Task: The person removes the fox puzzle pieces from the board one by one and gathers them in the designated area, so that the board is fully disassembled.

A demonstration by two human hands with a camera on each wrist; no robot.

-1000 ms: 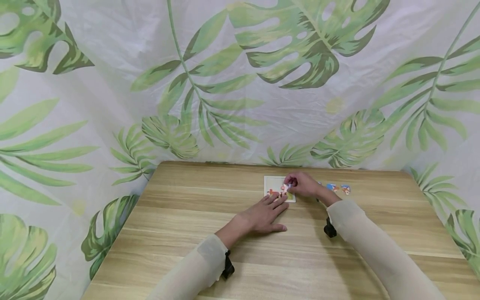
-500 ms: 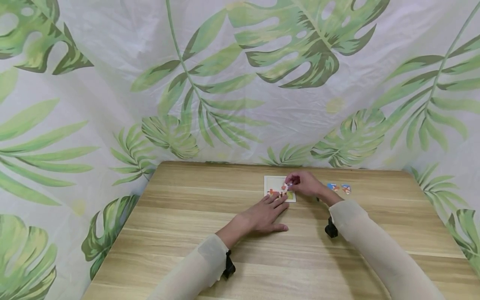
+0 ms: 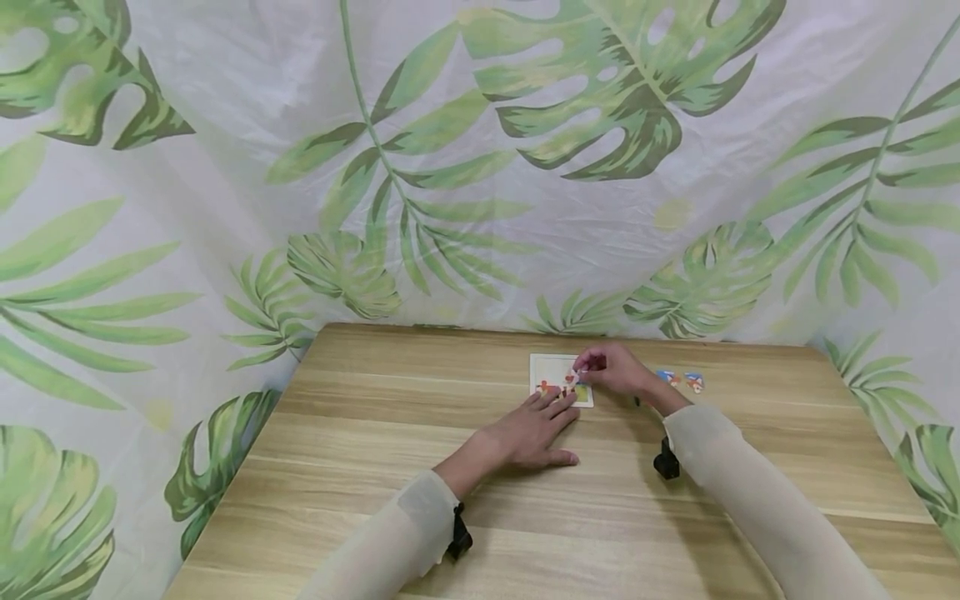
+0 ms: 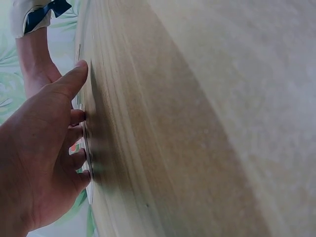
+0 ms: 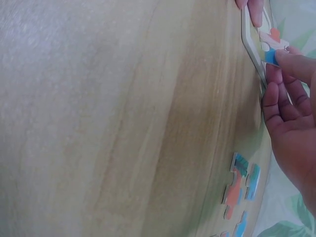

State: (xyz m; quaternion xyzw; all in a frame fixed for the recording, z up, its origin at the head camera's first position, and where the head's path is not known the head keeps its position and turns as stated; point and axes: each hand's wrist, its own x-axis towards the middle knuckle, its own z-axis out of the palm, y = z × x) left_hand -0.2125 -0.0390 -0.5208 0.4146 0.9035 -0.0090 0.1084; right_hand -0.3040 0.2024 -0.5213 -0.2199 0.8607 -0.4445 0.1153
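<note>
A small square puzzle board (image 3: 549, 365) with a pale rim lies towards the back of the table, with coloured pieces along its lower part. My left hand (image 3: 527, 433) lies flat, its straight fingers resting on the board's near edge. Over the board's right side, my right hand (image 3: 617, 369) pinches a puzzle piece (image 5: 270, 56) between thumb and fingers. That piece shows blue and pale pink in the right wrist view; the fingers partly cover it. Whether it touches the board, I cannot tell.
Several loose puzzle pieces (image 3: 681, 381) lie on the wooden table (image 3: 360, 400) to the right of the board, partly behind the right forearm. A leaf-patterned cloth (image 3: 450, 208) hangs behind the table's far edge.
My right hand has shifted very slightly to the right, still pinching the piece, which sits at a slightly different angle. The left hand stays on the board's near edge.
</note>
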